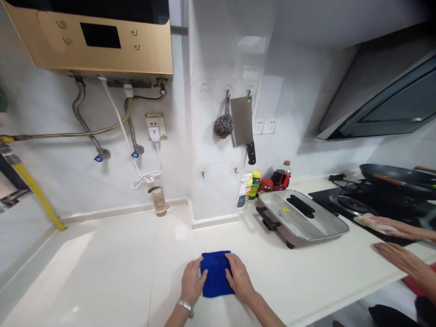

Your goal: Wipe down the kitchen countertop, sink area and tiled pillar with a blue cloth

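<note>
A folded blue cloth (215, 272) lies flat on the white countertop (112, 268) near its front edge. My left hand (191, 281) presses on the cloth's left side, fingers spread over its edge. My right hand (239, 276) rests on the cloth's right side in the same way. Both palms lie flat; neither lifts the cloth off the counter.
An electric griddle with a metal lid (300, 218) stands to the right. Another person's hands (405, 261) work by the gas stove (354, 204), one with a cloth. Bottles and jars (254, 185) stand at the wall. A cleaver (243, 125) and steel scourer (224, 125) hang above. A small jar (159, 200) stands further left.
</note>
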`<state>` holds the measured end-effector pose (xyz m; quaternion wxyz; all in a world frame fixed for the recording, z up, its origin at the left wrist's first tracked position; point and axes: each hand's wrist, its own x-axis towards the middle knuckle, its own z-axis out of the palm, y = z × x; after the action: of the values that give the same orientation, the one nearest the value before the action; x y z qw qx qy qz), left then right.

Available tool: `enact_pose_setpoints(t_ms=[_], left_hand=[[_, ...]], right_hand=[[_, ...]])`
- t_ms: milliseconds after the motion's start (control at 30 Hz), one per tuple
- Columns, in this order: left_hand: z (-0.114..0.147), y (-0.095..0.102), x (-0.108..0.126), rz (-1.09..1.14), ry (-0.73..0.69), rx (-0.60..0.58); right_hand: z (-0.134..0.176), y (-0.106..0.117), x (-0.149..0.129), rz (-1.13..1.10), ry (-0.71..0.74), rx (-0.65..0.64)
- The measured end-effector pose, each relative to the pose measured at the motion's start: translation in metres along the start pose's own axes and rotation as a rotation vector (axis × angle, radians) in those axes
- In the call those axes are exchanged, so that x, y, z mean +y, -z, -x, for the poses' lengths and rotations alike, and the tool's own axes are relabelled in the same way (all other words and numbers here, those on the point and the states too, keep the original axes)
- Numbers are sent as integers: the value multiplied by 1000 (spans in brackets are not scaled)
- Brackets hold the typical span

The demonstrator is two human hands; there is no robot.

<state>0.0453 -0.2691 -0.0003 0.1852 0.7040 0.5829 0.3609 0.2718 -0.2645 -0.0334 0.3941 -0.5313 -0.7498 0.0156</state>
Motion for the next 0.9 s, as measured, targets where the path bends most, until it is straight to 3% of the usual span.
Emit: enact_pose_setpoints(t_ms=[167,400,533,667,733,900], left_hand=[[-4,1,1,82,3,-14],[9,5,31,214,-155,-183],[21,17,26,211,-216,-311],[22,27,7,-23,-375,-464],[15,26,4,-89,-434,-455],[-11,12,16,-34,-408,-251]], right_hand=[[-7,-4,-1,-20,27,-37],[-7,4,-34,-169,141,-249],[5,20,-43,-220,67,-297],[12,52,-47,-339,20,-352],[10,71,-51,-436,17,-336],[-9,119,-53,-564,-76,-235]])
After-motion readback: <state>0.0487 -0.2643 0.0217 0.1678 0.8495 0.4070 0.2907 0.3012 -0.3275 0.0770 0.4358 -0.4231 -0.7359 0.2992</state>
